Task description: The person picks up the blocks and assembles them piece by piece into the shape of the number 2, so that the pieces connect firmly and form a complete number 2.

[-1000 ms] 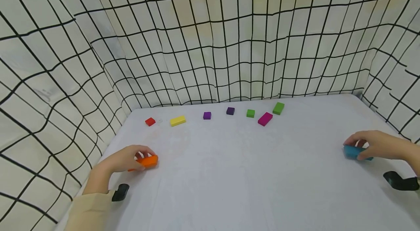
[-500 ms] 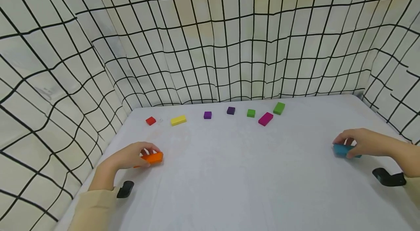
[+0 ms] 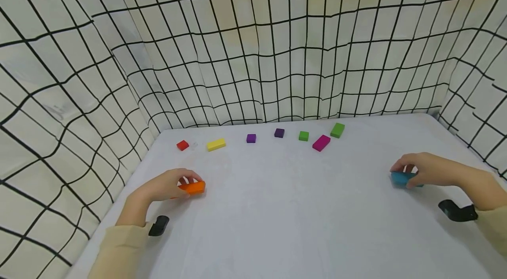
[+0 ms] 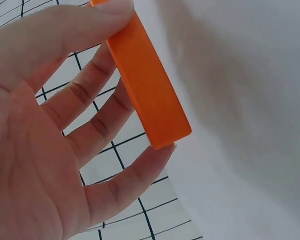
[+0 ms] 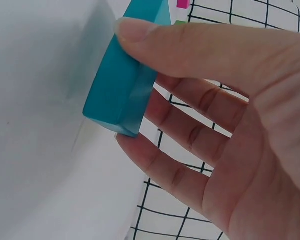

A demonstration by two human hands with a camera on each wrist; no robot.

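On the left of the head view, my left hand [image 3: 170, 185] grips an orange rectangular block [image 3: 195, 188] between thumb and fingers. The left wrist view shows the thumb across one end of this orange block [image 4: 147, 90], the little fingertip at its other end. Over at the right, my right hand [image 3: 431, 170] holds a blue block [image 3: 401, 178] the same way. In the right wrist view the thumb presses the broad face of the blue block [image 5: 117, 85], with fingers behind it. A shadow falls on the white surface beside each block.
Along the far side of the white table [image 3: 285, 217] lie a red block [image 3: 182, 145], a yellow block [image 3: 216, 145], purple blocks [image 3: 251, 138], green blocks [image 3: 337, 130] and a magenta block [image 3: 321, 143]. Walls of white cloth with black netting [image 3: 257, 67] enclose the back and sides.
My left hand has moved right and slightly away from me with the orange block. My right hand has moved left with the blue block. The back row stays put.
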